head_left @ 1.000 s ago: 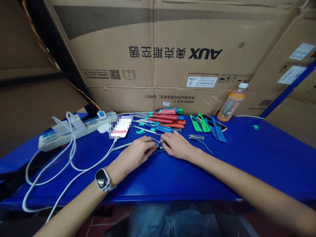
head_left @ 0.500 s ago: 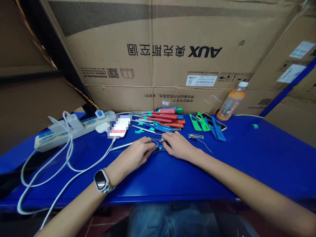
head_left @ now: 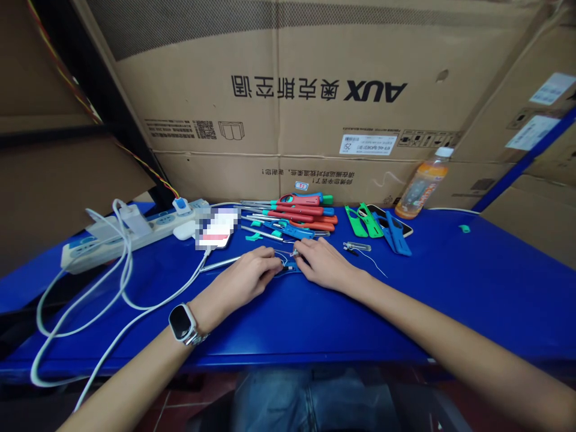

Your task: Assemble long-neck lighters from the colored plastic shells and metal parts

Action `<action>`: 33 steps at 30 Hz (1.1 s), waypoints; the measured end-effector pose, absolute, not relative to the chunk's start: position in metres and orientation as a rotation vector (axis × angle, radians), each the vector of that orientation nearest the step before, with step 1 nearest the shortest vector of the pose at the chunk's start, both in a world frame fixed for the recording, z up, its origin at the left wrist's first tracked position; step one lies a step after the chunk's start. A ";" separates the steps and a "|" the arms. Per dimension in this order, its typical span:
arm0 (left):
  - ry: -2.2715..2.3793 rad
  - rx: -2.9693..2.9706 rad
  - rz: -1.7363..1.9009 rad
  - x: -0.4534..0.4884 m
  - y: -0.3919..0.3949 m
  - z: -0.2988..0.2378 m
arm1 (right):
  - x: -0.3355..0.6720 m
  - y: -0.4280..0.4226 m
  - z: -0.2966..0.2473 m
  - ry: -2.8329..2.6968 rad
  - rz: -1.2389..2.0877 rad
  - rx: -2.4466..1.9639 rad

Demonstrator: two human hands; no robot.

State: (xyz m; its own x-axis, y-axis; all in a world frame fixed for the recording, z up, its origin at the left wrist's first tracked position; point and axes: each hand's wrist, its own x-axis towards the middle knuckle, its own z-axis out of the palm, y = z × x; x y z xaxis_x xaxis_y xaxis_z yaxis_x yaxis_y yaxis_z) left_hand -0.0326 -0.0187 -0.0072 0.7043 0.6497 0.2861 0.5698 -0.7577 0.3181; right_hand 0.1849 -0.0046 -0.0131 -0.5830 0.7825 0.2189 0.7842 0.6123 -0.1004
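Note:
My left hand (head_left: 256, 269) is closed, fingertips pinched beside the blue half-shell of a long-nosed lighter (head_left: 292, 266). What lies between those fingertips is hidden. A metal lighter barrel (head_left: 220, 263) sticks out left from under this hand. My right hand (head_left: 324, 263) pinches a small metallic lighter part (head_left: 295, 253) just above the shell; its rest is covered by the fingers. Thin white wire loops between both hands. Right of them lies a clear fuel tank (head_left: 359, 246) with a black piece and a loose wire.
Several long-nosed lighters (head_left: 297, 211) are piled behind my hands. Green shells (head_left: 363, 222) and blue shells (head_left: 396, 234) lie by a phone on the right. An orange drink bottle (head_left: 423, 183) stands against the carton (head_left: 202, 174). At left are a power strip (head_left: 135, 231), white cables and a charging phone.
Both hands stay almost in place, with only slight finger movement around the small parts. The view has shifted slightly.

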 end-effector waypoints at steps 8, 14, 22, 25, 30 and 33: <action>0.950 2.718 0.573 -0.037 -0.016 -0.010 | 0.184 -0.006 -0.012 -2.603 0.003 -1.271; 0.937 2.731 0.512 -0.035 -0.017 -0.010 | 0.183 -0.006 -0.012 -2.603 0.012 -1.306; 0.961 2.804 0.427 -0.033 -0.026 -0.005 | 0.181 -0.007 -0.013 -2.601 0.032 -1.321; 0.971 2.817 0.451 -0.033 -0.028 -0.004 | 0.185 -0.006 -0.011 -2.546 0.117 -1.279; 0.978 2.828 0.456 -0.030 -0.032 -0.003 | 0.196 -0.003 -0.004 -2.383 0.413 -1.087; 1.011 2.838 0.527 -0.029 -0.033 0.000 | 0.200 -0.005 0.001 -2.349 0.477 -1.068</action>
